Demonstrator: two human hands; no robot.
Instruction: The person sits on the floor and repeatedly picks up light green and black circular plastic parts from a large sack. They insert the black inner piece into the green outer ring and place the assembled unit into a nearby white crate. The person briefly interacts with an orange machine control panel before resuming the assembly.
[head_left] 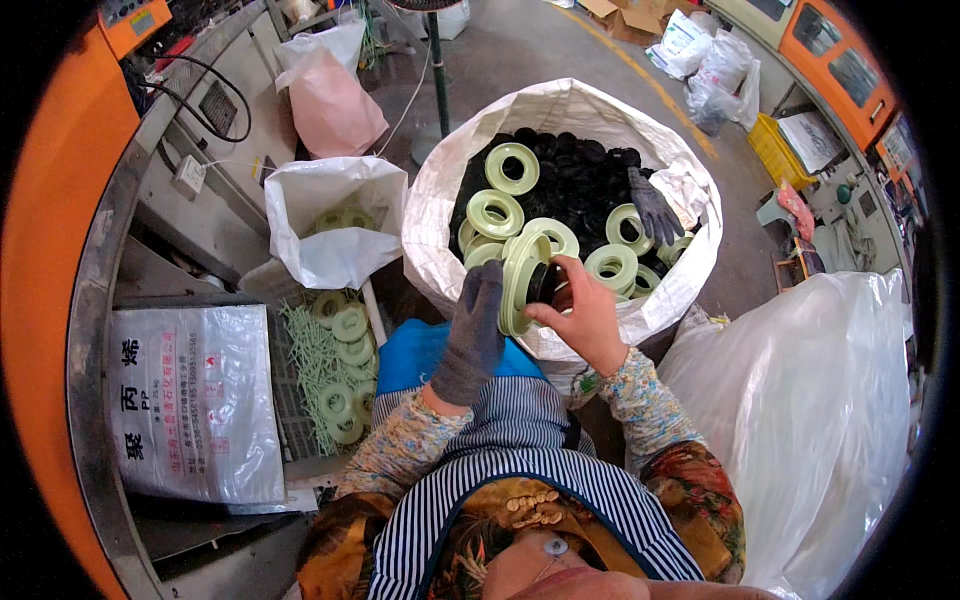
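Note:
My left hand, in a dark grey glove, is closed on a pale green flanged plastic ring standing on edge. In my bare right hand, the thumb and fingers pinch a black round plastic part against the ring's right face. Both hands are over the near rim of a big white woven sack. Inside it lie many black round parts, with several pale green rings on top. An empty dark glove rests on the sack's right side.
Left of the big sack stands a smaller white bag with green rings in it. Below it, green rings and thin sticks fill a tray beside a printed white bag. A large clear plastic bag bulges at right; a yellow crate sits beyond.

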